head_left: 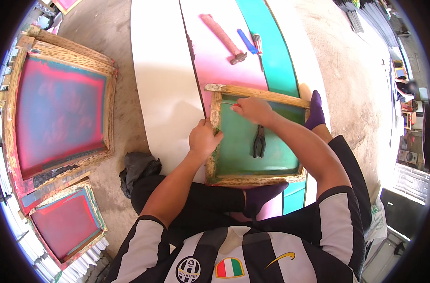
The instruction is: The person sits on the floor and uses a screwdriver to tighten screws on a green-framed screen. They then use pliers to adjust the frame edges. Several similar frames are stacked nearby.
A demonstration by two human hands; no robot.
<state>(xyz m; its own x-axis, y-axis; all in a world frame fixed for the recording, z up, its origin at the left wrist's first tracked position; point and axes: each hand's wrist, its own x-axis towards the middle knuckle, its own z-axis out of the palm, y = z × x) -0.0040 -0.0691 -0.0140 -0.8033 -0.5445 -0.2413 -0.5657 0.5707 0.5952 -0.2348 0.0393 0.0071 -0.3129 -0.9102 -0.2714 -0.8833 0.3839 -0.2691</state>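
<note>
A wooden screen-printing frame [215,113] with green mesh [233,151] lies in front of me, between my feet. My left hand [205,138] is closed around its left rail. Over the upper left corner of the mesh, my right hand [253,111] is closed on a small red-handled screwdriver [236,105]. Its thin shaft points left toward the rail; whether the tip touches the wood I cannot tell. Dark pliers [259,143] rest on the mesh below my right wrist, jaws partly covered by the forearm.
Beyond the frame, a hammer [222,35], a blue-handled tool [246,41] and another screwdriver [258,47] lie on painted boards [165,70]. At left stand a large pink-and-blue screen frame [110,108] and a smaller red one [66,221]. A black plastic bag [138,172] sits beside my leg.
</note>
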